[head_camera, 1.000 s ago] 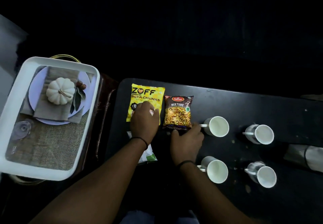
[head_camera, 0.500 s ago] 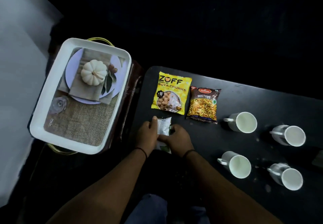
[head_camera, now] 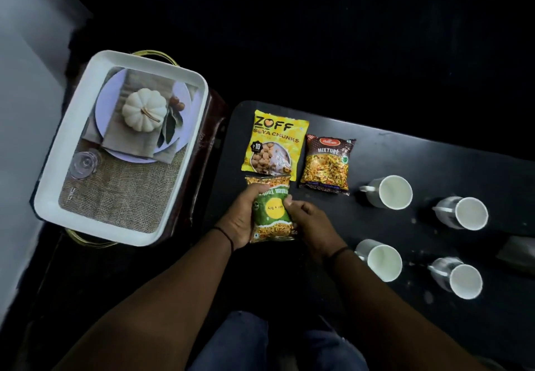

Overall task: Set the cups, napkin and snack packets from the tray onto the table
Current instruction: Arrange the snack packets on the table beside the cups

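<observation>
A green and orange snack packet point(head_camera: 270, 210) lies face up on the black table point(head_camera: 405, 153), just below the yellow Zoff soya chunks packet point(head_camera: 275, 145). My left hand point(head_camera: 238, 217) grips its left edge and my right hand point(head_camera: 312, 223) holds its right edge. A brown Mixture packet point(head_camera: 327, 165) lies to the right of the yellow one. Several white cups stand further right: two in the back row point(head_camera: 390, 192) point(head_camera: 466, 214) and two in the front row point(head_camera: 382, 260) point(head_camera: 460, 279).
A white tray point(head_camera: 52, 168) stands to the left on a dark stand, its printed base showing a pumpkin, plate and burlap. A grey folded item point(head_camera: 518, 253) lies at the table's right edge. My knees show at the bottom.
Both hands left the yellow and brown packets and took up the third packet. It has been turned from its pale side to its green printed face. The view shifted left.
</observation>
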